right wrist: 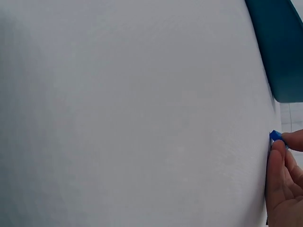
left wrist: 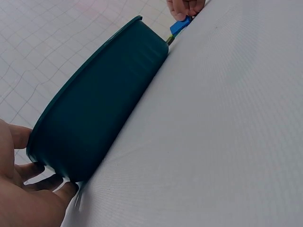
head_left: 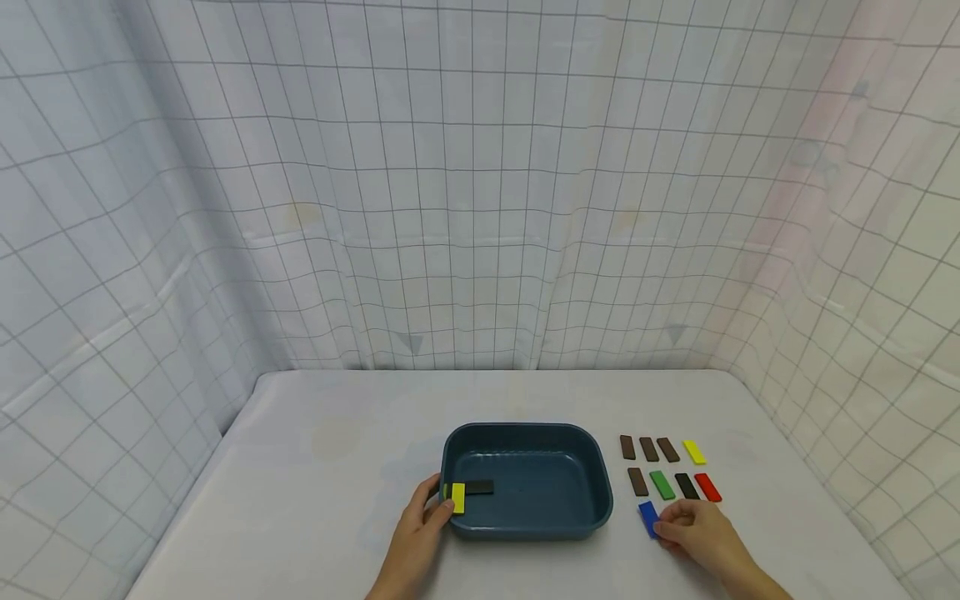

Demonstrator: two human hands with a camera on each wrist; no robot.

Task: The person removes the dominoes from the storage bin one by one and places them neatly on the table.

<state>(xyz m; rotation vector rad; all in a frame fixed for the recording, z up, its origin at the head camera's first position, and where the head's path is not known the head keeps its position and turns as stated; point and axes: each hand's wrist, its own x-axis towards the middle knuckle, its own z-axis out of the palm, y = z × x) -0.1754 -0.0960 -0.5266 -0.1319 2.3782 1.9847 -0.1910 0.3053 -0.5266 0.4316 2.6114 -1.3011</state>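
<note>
A dark teal plastic tub (head_left: pixel 532 533) stands on the white table. My left hand (head_left: pixel 417 527) holds it by its left end, thumb at the rim and fingers against the outer wall. Inside, near that thumb, a yellow block (head_left: pixel 458 498) and a black block (head_left: pixel 480 487) lie, with a sliver of green beside them. To the right of the tub, my right hand (head_left: pixel 693 532) pinches a flat blue block (head_left: pixel 648 518) between thumb and fingers. In the right wrist view the blue block (right wrist: pixel 276 135) shows at the fingertips, low over the table.
Two rows of flat blocks lie right of the tub, beyond my right hand: several brown blocks (head_left: pixel 648 449), a yellow one (head_left: pixel 694 452), a green one (head_left: pixel 662 485), a black one (head_left: pixel 686 486) and a red one (head_left: pixel 708 487). White gridded curtains (head_left: pixel 480 208) surround the table.
</note>
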